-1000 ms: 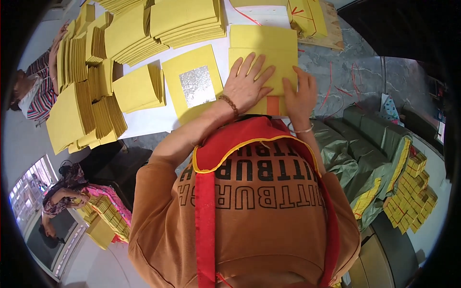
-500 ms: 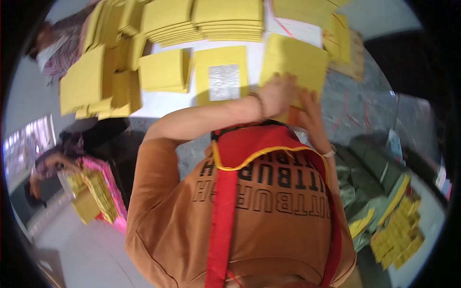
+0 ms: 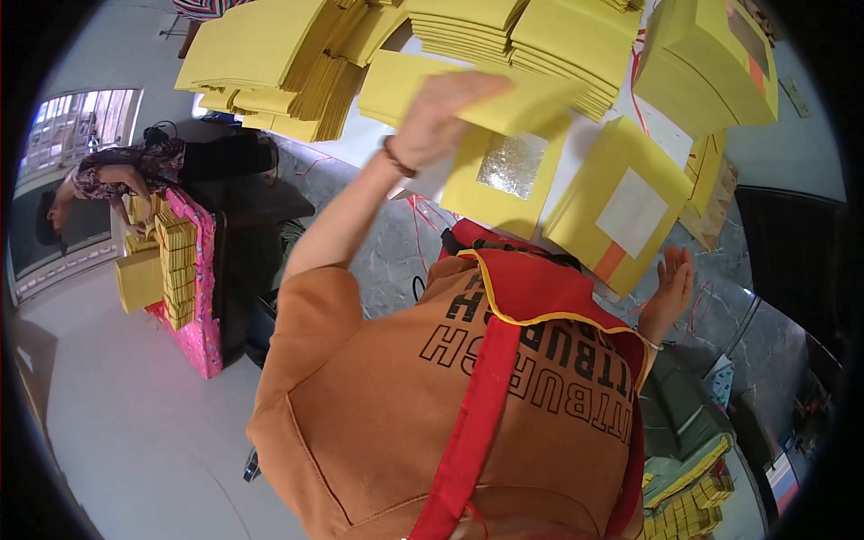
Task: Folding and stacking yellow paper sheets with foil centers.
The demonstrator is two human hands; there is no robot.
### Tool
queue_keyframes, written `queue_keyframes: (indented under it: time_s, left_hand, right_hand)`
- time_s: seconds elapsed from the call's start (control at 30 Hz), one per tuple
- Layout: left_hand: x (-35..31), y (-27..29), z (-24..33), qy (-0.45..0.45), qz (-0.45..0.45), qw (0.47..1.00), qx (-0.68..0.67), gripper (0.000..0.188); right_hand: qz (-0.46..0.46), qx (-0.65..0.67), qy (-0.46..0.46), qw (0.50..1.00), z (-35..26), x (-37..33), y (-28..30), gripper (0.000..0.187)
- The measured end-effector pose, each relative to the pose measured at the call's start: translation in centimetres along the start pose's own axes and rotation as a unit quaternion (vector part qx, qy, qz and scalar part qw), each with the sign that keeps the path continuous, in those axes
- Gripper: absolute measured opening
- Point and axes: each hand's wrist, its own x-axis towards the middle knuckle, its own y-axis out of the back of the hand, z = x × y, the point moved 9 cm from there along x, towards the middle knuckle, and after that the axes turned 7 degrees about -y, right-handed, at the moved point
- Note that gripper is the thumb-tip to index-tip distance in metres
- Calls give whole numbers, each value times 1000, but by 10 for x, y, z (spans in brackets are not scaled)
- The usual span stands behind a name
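My left hand (image 3: 453, 115), blurred by motion, is closed on a flat yellow envelope (image 3: 531, 101) held above the table. The envelope is smeared too, and the hand hides part of it. Just below lies a yellow envelope with a silvery rectangle (image 3: 513, 166) on its face. To its right sits a stack of yellow envelopes (image 3: 576, 200) whose top bears a pale grey rectangle and an orange strip. My right hand (image 3: 670, 286) is raised beside the near right end of that stack, fingers stretched out, holding nothing.
Tall piles of yellow envelopes (image 3: 261, 45) fill the table's far left, with more piles (image 3: 567, 36) along the back. Another stack (image 3: 706, 67) stands at the far right. Leftward, another person (image 3: 135, 175) bends over a pink-covered surface (image 3: 202, 333). Green sacking (image 3: 679, 423) lies at lower right.
My left hand has moved left from the right-hand stack and now holds an envelope. My right hand has drawn away to the right. A pale rectangle now shows on that stack's top.
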Motion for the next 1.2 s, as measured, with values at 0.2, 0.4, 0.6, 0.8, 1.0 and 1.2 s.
queue_keyframes:
  time_s: [0.2,0.4,0.6,0.8,1.0,1.2]
  left_hand:
    - [-128,33,-107,177,-145,923,310,68]
    - [-162,13,-136,183,-241,901,310,76]
    - [-184,-4,-145,185,-376,854,310,84]
    - [-180,-7,-150,188,-462,813,300,87]
    - [-166,-4,-148,194,-487,821,225,86]
    - [-56,-40,-65,100,-272,951,110,57]
  right_hand:
    - [-14,-34,16,999,6,7,-12,34]
    - [-7,-63,36,997,10,7,-8,31]
    - [3,-89,64,994,4,3,-13,29]
    - [-4,-309,214,927,-19,-17,-28,27]
    - [-55,-407,283,867,-24,-25,-41,26]
    - [-100,-419,298,852,-29,-29,-55,24]
